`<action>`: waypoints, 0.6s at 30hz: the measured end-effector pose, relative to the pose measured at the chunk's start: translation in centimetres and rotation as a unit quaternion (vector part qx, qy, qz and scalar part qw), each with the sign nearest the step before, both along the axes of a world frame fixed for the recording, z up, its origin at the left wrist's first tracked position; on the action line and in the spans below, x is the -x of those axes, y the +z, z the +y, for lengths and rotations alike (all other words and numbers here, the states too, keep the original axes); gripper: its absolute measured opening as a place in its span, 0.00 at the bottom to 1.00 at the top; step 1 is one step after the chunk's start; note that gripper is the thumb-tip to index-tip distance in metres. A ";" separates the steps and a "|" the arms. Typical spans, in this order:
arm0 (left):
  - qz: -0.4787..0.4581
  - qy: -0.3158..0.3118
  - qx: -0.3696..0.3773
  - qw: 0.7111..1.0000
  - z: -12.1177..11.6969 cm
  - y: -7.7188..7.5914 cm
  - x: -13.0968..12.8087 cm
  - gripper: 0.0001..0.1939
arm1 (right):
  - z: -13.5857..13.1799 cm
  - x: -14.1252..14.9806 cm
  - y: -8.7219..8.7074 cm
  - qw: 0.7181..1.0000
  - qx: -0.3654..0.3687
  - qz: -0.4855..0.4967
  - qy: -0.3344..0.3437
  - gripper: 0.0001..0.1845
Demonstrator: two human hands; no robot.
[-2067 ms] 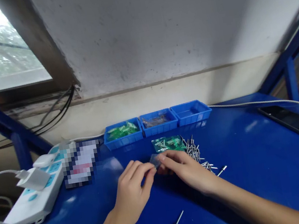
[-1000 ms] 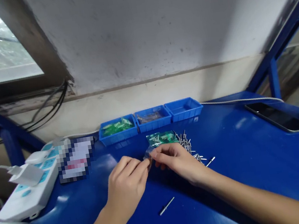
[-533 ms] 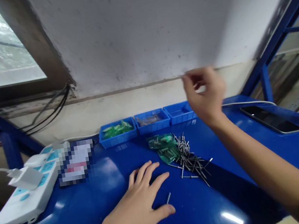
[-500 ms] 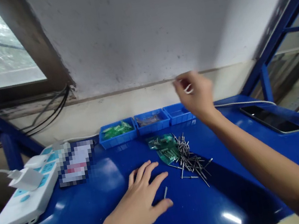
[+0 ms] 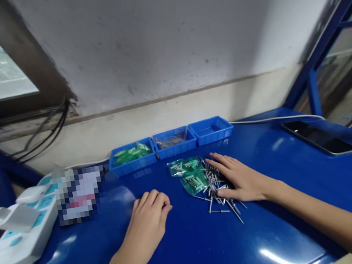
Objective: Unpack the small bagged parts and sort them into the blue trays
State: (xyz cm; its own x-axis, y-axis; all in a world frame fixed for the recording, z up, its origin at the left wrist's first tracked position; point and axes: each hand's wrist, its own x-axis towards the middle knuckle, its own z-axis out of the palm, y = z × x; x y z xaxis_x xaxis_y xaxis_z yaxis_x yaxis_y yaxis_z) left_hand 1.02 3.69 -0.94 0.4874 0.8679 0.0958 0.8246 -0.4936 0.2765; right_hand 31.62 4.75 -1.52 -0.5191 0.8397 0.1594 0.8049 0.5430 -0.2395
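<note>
A loose pile of metal pop rivets point(image 5: 215, 202) lies on the blue table point(image 5: 189, 251). My right hand point(image 5: 243, 179) reaches over the pile's right side with its fingers stretched out and apart, touching the rivets. Small green-tinted plastic bags point(image 5: 194, 182) holding short metal pieces lie against the left of the pile. Farther left, my left hand point(image 5: 149, 220) rests on the table with fingers curled and thumb pressed against the index finger. Whatever it may hold is hidden.
Three blue bins stand along the wall: one with green bags point(image 5: 132, 153), one with clear bags point(image 5: 172, 139), and a bare one point(image 5: 211, 129). A power strip point(image 5: 21, 234) and a blurred-out item point(image 5: 81, 195) are at left. A phone point(image 5: 318, 137) lies at right.
My right hand has come down from above the right bin onto the rivets and opened. My left hand has closed; the small grey piece beside its thumb no longer shows.
</note>
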 end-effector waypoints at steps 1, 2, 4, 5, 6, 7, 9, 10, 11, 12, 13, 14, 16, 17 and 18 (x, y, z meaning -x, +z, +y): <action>0.005 -0.005 0.000 1.000 0.1 0.0 -0.2 0.11 | 0.6 0.3 -0.2 1.000 0.005 0.008 0.004 0.46; 0.007 -0.005 -0.001 1.000 0.2 0.0 -0.3 0.12 | 1.2 0.8 -0.3 1.000 0.009 0.016 0.011 0.46; 0.007 0.005 -0.010 1.000 0.4 0.2 0.1 0.10 | 2.4 2.0 -0.2 0.999 0.015 0.029 0.021 0.45; 0.009 0.012 -0.014 1.000 0.6 0.4 0.5 0.09 | 2.8 2.7 -0.1 0.999 0.017 0.035 0.021 0.44; 0.011 0.016 -0.014 1.000 0.7 0.6 1.1 0.10 | 3.1 3.4 0.0 0.999 0.018 0.040 0.021 0.44; 0.015 0.014 -0.010 1.000 0.8 0.9 1.8 0.11 | 3.2 3.9 0.1 0.999 0.017 0.046 0.023 0.44; 0.017 -0.005 0.009 1.000 1.0 1.4 3.1 0.12 | 3.0 4.8 0.1 0.998 0.012 0.056 0.033 0.43; 0.015 -0.018 0.019 1.000 1.1 1.7 3.6 0.10 | 2.8 5.1 0.1 0.997 0.009 0.060 0.040 0.42; 0.013 -0.029 0.027 0.999 1.1 1.8 3.9 0.09 | 2.4 5.4 0.0 0.997 0.006 0.064 0.048 0.41; 0.011 -0.035 0.031 0.999 1.1 1.9 4.0 0.09 | 2.1 5.6 0.0 0.996 0.005 0.068 0.054 0.41; 0.010 -0.037 0.034 0.999 1.1 1.9 4.0 0.09 | 1.8 5.9 0.0 0.996 0.004 0.073 0.059 0.41; 0.010 -0.038 0.037 0.999 1.1 1.9 3.8 0.10 | 1.5 6.1 0.0 0.995 0.005 0.077 0.064 0.40; 0.001 -0.044 0.036 0.998 1.1 1.8 3.3 0.11 | 1.1 6.5 0.3 0.994 0.007 0.088 0.072 0.38; -0.009 -0.045 0.034 0.998 1.0 1.7 3.0 0.11 | 0.9 6.6 0.5 0.993 0.005 0.096 0.074 0.35; -0.024 -0.044 0.028 0.998 0.9 1.7 2.8 0.11 | 0.8 6.8 0.8 0.992 -0.002 0.104 0.073 0.33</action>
